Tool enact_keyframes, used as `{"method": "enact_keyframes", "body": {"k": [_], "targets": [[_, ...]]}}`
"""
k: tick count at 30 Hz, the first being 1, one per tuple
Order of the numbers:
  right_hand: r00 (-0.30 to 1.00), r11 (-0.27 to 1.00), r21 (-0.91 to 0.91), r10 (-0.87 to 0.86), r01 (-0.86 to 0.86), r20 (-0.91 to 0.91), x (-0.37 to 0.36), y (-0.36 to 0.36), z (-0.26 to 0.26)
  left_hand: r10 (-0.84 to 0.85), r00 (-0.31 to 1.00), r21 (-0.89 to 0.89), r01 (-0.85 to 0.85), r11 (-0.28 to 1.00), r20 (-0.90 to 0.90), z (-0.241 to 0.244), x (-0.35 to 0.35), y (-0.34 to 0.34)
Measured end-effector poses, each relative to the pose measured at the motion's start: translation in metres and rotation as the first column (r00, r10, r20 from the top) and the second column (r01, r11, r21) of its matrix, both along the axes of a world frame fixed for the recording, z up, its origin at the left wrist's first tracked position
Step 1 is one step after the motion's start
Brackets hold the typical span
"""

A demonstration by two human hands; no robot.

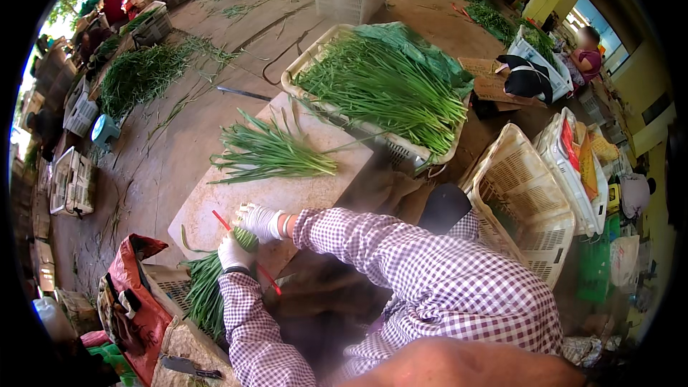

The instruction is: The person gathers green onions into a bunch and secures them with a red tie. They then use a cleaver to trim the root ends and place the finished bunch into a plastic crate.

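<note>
My left hand (235,252), in a white glove, grips a bundle of long green leafy stalks (207,285) near its cut end. A red strip (267,278) lies against the bundle and sticks out on both sides of that hand. My right hand (260,222), gloved in white with its fingers bent, is at the bundle's end; whether it pinches anything is not clear. Both hands are over the near left part of a pale board (322,193). A loose heap of the same stalks (274,153) lies farther up the board.
Beyond the board stands a crate (287,83) full of green stalks. A tilted crate (529,193) is at the right. A knife (188,366) lies on a sack at the lower left, beside a red bag (131,301). A person (586,59) sits at the far right.
</note>
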State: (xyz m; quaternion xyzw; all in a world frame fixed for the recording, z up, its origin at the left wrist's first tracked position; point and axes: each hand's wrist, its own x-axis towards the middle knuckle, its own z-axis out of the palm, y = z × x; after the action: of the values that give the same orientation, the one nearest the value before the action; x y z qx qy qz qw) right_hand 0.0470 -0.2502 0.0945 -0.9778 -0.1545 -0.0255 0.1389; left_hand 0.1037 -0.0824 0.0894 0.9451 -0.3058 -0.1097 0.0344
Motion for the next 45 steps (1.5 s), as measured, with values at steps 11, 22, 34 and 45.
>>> {"method": "enact_keyframes", "body": {"k": [11,22,34,45], "targets": [[0.966,-0.238,0.940,-0.025,0.245,-0.258,0.011,-0.059,-0.096,0.031,0.994,-0.214,-0.053,0.975,-0.103,0.010,-0.001,-0.002],[0.934,-0.154,0.935,-0.112,0.320,-0.338,0.019,-0.028,-0.063,-0.038,0.997,-0.138,0.029,0.990,-0.065,-0.005,0.004,0.021],[0.963,0.159,0.958,-0.163,0.239,-0.213,0.012,-0.015,-0.071,-0.117,0.992,-0.057,0.115,0.992,-0.042,-0.007,0.008,0.006],[0.907,0.550,0.821,-0.409,0.154,0.103,-0.048,-0.012,-0.026,-0.080,0.993,-0.063,0.074,0.995,-0.091,-0.008,0.011,0.017]]}}
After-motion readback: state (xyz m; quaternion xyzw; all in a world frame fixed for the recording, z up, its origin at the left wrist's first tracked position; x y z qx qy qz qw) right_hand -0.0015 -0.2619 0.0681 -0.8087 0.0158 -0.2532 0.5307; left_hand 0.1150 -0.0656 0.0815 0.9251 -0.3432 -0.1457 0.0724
